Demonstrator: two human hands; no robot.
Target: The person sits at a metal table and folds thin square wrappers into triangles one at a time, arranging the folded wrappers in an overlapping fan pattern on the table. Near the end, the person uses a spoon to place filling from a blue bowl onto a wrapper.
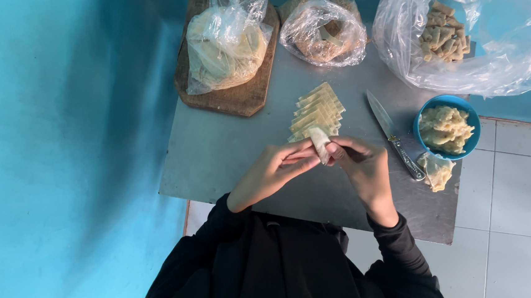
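left hand (276, 168) & right hand (361, 165) both pinching a folded pastry wrapper (320, 143); clear plastic bags (226, 37) at table (215, 158) far edge.

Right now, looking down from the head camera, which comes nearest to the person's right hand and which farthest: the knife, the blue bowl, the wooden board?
From the right hand:
1. Knife, lying on the metal table just to its right.
2. Blue bowl, farther right, past the knife, near the table's edge.
3. Wooden board, far across at the table's upper left, under a plastic bag.
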